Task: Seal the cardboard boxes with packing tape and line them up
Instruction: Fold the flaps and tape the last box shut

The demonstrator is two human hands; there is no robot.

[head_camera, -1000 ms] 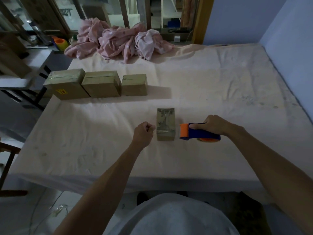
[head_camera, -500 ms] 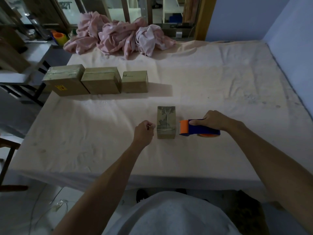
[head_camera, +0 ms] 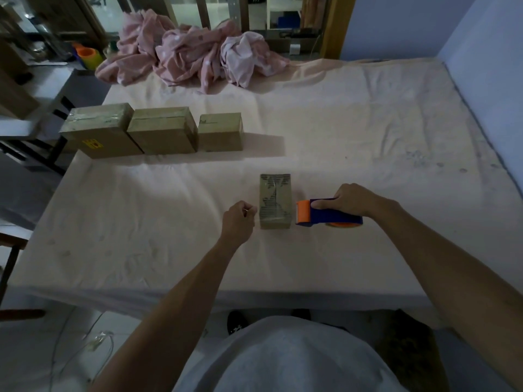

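A small cardboard box [head_camera: 275,200] with shiny tape across its top stands on the pale sheet in front of me. Just left of it, my left hand [head_camera: 238,222] is curled into a fist; the fingers may pinch something small, which I cannot make out. My right hand [head_camera: 352,200] grips a blue and orange tape dispenser [head_camera: 325,215] resting on the sheet right of the box. Three taped boxes stand in a row at the back left: a large one [head_camera: 97,132], a middle one [head_camera: 162,131] and a smaller one [head_camera: 221,132].
The sheet-covered surface [head_camera: 368,131] stretches wide to the right, up to a blue wall. A crumpled pink cloth [head_camera: 192,55] lies at the far edge. Left of the surface stands a bench with an orange cup [head_camera: 87,55]. The near edge is close to my body.
Hands, box and dispenser have kept their places relative to each other. Only my head has shifted a little, so the scene sits slightly higher in view.
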